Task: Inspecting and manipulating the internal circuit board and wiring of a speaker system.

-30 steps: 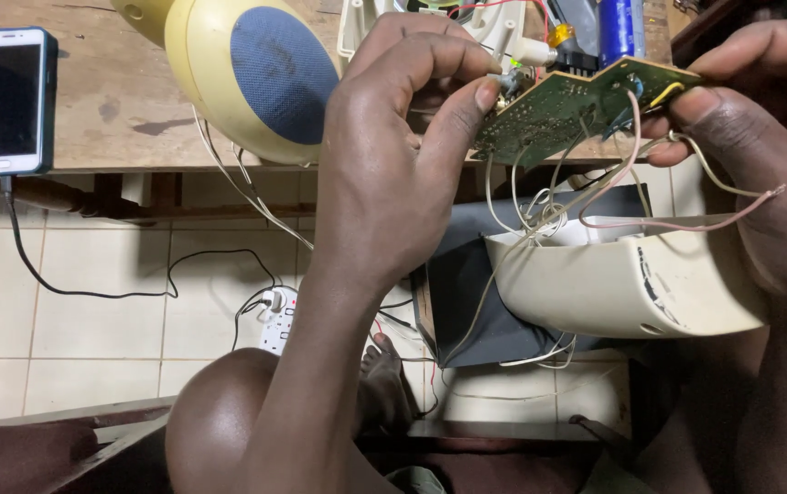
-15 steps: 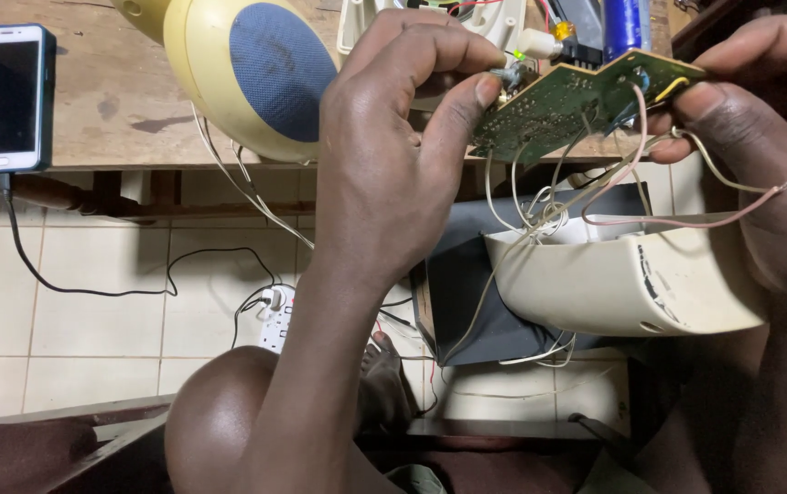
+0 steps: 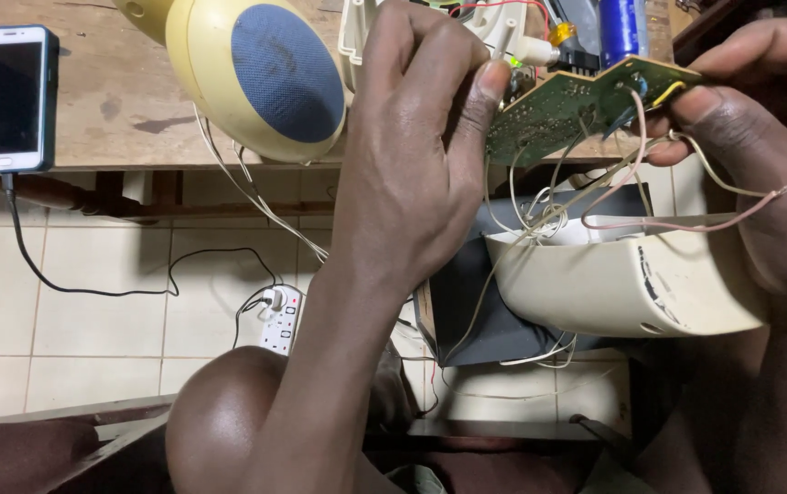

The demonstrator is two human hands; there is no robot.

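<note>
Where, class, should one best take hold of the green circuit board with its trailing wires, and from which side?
Grip the green circuit board by its two bare short ends, from left and right, as the left hand and right hand do. Its flat face carries solder points and the thin wires hang below, so edges look safest.

A worn wooden table (image 3: 119, 128) runs across the top, from ten o'clock to two o'clock, its surface scuffed and stained. A white phone (image 3: 7, 99) lies on it at ten o'clock, with a black cable (image 3: 91, 291) dropping from it to the floor. The floor (image 3: 64, 320) is pale cream tile with dark grout lines, evenly lit. A white power strip (image 3: 282, 320) sits on the tiles near the centre, plugs in it. Dark wooden rails (image 3: 55, 197) show under the table edge at nine o'clock.
</note>
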